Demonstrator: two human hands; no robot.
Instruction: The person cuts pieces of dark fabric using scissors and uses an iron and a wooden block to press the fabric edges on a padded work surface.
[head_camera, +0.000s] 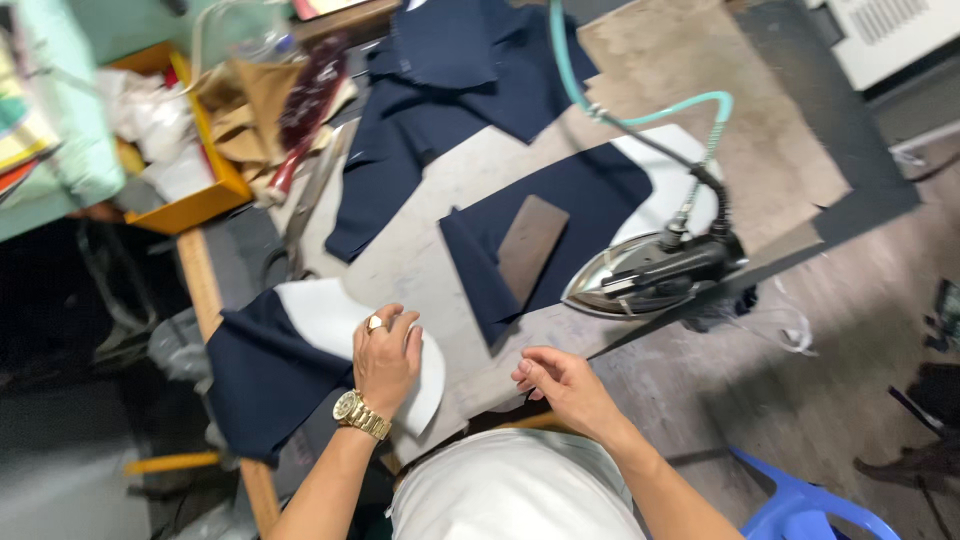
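Two hands meet our view at the near table edge: the left hand (387, 358), ringed and wearing a gold watch, lies flat and open on a white curved fabric piece (330, 310) atop navy cloth (262, 375). The right hand (560, 385) hovers loosely curled, holding nothing. Beyond them we see a brown rectangular block (531, 246) on a navy panel (590, 205), a steam iron (655, 272), and a yellow bin (200, 205) at far left.

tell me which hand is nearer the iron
Right. The right hand is at the table edge, down-left of the iron, apart from it. The left hand rests farther left on white fabric.
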